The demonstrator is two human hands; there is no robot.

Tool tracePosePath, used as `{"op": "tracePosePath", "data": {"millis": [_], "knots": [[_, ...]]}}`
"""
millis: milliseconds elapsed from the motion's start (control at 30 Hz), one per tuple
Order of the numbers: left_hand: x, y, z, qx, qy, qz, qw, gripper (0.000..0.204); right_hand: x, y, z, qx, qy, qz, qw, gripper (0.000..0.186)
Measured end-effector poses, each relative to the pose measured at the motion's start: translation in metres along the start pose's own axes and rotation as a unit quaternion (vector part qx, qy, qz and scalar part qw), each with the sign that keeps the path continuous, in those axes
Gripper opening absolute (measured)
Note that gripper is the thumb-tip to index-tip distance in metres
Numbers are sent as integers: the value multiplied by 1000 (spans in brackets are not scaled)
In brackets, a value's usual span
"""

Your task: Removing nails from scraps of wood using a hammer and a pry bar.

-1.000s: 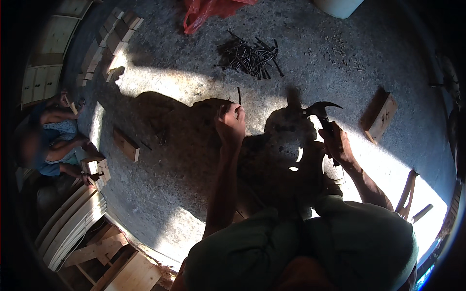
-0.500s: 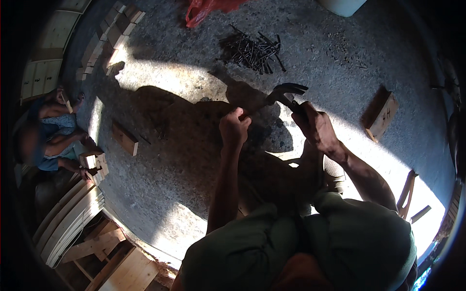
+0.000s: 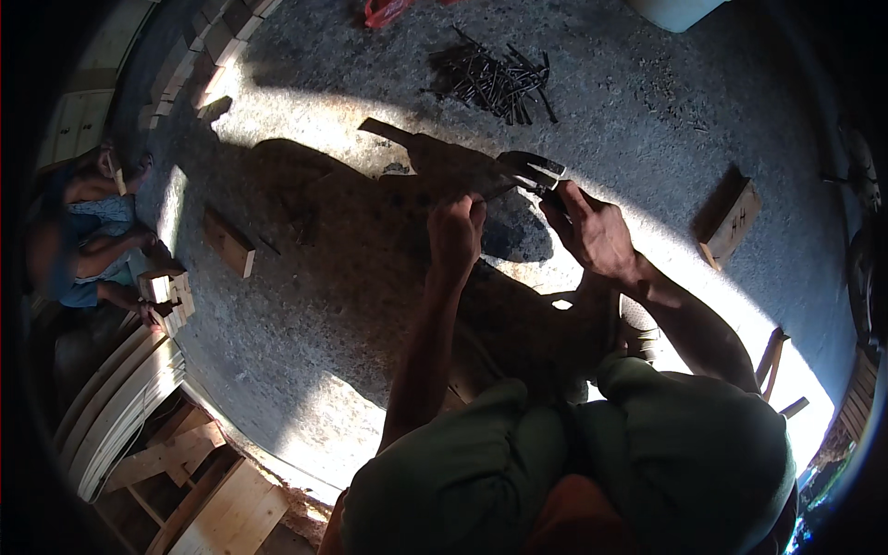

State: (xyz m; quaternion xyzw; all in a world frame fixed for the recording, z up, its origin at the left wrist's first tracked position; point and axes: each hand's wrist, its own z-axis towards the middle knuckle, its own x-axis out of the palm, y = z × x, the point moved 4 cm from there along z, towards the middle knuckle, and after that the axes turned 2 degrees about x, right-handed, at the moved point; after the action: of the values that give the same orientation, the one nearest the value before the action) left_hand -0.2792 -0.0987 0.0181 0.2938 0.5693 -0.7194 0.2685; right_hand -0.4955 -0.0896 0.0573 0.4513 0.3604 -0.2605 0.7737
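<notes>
My right hand (image 3: 599,231) is wrapped round the handle of a claw hammer (image 3: 532,170). Its dark metal head sticks out past my fingers, up and to the left. Close beside the hammer head, my left hand (image 3: 455,231) is closed in a pinch. A thin dark nail-like piece (image 3: 500,192) shows between its fingertips and the hammer; shadow hides most of it. Both hands are held above the concrete floor, in front of my knees. Beyond them lies a heap of long dark nails (image 3: 490,81).
Wooden blocks lie on the floor at right (image 3: 729,222) and left (image 3: 228,242). A person (image 3: 92,240) sits at far left by stacked boards (image 3: 125,407). A white container (image 3: 675,11) and a red plastic bag (image 3: 384,11) are at the back.
My left hand has moved slightly right and the hammer head slightly left, so they are closer together. The whole view has shifted a little.
</notes>
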Motion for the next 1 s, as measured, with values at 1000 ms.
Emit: {"op": "tracePosePath", "data": {"millis": [1000], "knots": [[-7, -10, -38, -29, 43, 55, 997, 9, -22, 12, -18, 105, 66, 33, 992, 29]]}}
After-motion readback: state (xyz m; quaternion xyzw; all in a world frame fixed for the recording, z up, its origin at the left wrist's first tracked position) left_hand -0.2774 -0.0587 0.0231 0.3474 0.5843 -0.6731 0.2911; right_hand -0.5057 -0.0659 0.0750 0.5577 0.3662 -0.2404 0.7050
